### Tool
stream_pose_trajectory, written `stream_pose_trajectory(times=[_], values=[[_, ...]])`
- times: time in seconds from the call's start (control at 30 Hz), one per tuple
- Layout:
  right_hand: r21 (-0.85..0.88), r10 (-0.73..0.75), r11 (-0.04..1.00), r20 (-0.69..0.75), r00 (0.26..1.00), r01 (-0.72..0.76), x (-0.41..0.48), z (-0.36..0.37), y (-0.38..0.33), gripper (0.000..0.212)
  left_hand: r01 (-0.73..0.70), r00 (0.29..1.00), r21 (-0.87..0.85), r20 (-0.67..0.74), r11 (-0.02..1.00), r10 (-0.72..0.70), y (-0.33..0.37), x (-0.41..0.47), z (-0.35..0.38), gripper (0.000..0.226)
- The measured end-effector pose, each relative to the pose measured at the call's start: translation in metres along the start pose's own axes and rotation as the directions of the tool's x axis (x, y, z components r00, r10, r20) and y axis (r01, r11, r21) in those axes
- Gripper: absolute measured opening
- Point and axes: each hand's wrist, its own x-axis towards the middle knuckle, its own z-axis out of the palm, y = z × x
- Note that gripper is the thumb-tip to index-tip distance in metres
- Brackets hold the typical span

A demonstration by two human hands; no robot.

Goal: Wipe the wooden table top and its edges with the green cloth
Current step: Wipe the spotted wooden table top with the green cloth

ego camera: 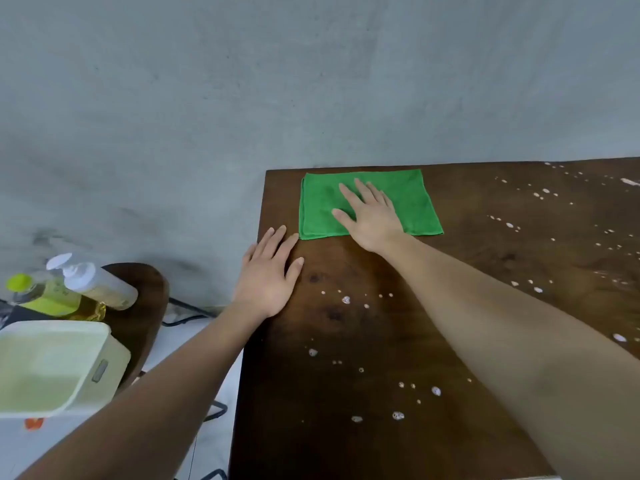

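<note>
**Inspector:** Head view. The green cloth (417,202) lies flat at the far left corner of the wooden table top (346,452). The right hand (372,216) presses it with straight fingers and grasps nothing.

**Clerk:** And the left hand (268,275)?

**Inspector:** Flat on the left edge, fingers relaxed, holding nothing.

**Clerk:** Hazards?

**Inspector:** White foam spots (346,299) are scattered nearer and to the right. In my judgement an unpinched cloth may bunch or slip under the palm, smearing foam and missing the edges.
</note>
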Motion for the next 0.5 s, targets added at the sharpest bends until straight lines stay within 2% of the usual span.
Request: stream_pose_trajectory(times=[0.2, 0.5], values=[[-0.149, 0.096, 0.985, 0.062, 0.993, -0.086, -0.002, 0.015, -0.012, 0.085, 0.004, 1.000, 0.031, -0.012, 0.999, -0.004, -0.001, -0.001, 0.003, 0.064], [-0.147, 0.073, 0.987, 0.090, 0.993, -0.059, -0.102, 0.023, -0.034, 0.085, 0.021, 1.000, -0.052, -0.002, 0.998, -0.022, 0.000, -0.003, -0.001, 0.072]])
